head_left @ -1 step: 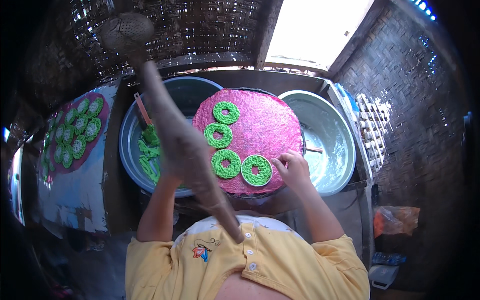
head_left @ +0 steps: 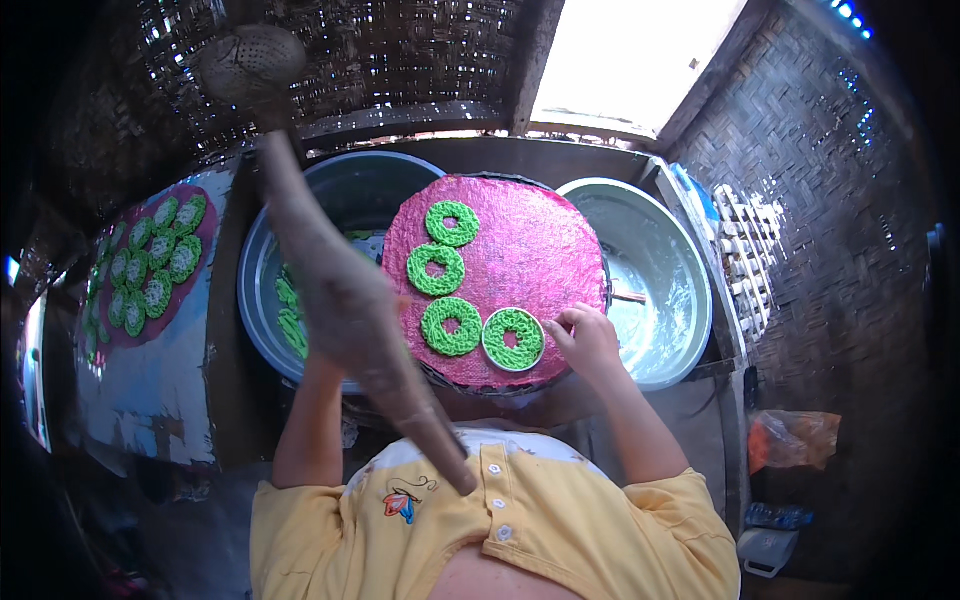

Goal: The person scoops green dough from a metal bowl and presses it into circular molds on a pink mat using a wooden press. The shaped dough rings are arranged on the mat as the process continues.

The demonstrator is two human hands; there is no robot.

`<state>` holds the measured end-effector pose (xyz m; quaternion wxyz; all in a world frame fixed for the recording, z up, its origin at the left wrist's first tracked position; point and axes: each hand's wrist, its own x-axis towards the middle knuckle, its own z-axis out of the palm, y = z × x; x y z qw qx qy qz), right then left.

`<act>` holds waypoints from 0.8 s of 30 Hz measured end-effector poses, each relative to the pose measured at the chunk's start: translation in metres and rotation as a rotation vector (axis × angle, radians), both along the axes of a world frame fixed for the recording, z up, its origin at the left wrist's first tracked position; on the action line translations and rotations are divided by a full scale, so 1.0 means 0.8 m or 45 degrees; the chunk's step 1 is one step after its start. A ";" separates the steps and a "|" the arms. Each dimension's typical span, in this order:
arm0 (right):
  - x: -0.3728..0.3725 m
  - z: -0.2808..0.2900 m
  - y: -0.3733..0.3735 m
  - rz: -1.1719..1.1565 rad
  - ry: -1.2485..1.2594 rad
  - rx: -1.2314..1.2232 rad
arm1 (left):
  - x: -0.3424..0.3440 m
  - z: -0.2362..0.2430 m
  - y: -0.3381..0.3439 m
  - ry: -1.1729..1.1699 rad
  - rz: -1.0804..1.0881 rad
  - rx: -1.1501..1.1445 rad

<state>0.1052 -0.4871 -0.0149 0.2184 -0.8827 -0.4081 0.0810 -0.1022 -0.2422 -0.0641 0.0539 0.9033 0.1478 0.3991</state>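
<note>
A round pink mat point(head_left: 520, 240) carries green lacy rings. Three of them, the upper one point(head_left: 452, 224) included, form a column along its left side. A fourth green ring point(head_left: 500, 330) sits inside a thin pale ring mould point(head_left: 543, 345) near the front edge. Thumb and forefinger of my right hand point(head_left: 585, 335) pinch at the mould's right rim. My left hand point(head_left: 325, 368) lies mostly behind a blurred wooden shaft point(head_left: 350, 290) close to the camera, so its grip is hidden. Left of the mat, a grey-blue basin point(head_left: 250, 290) contains green strands point(head_left: 290, 315).
At right stands a pale basin point(head_left: 685, 260) with a wet sheen inside. More green rings point(head_left: 160, 250) lie on another pink mat at far left. A perforated dome point(head_left: 252, 65) shows at upper left. A woven wall point(head_left: 820, 200) closes the right, with an orange plastic bag point(head_left: 800, 440) below.
The wooden shaft has shifted left. My left hand has moved slightly left, away from the rings, and the pink handle in the left basin is no longer visible. My right hand has hardly moved.
</note>
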 end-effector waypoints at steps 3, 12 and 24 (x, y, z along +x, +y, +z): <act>0.015 -0.017 -0.003 -0.005 0.014 -0.070 | -0.073 0.017 0.023 -0.226 0.088 -0.139; 0.020 -0.027 0.008 0.121 -0.157 -0.026 | -0.141 0.025 0.038 -0.540 0.056 -0.886; 0.025 -0.016 0.019 0.166 -0.144 -0.098 | -0.127 0.048 0.025 -0.553 -0.091 -0.656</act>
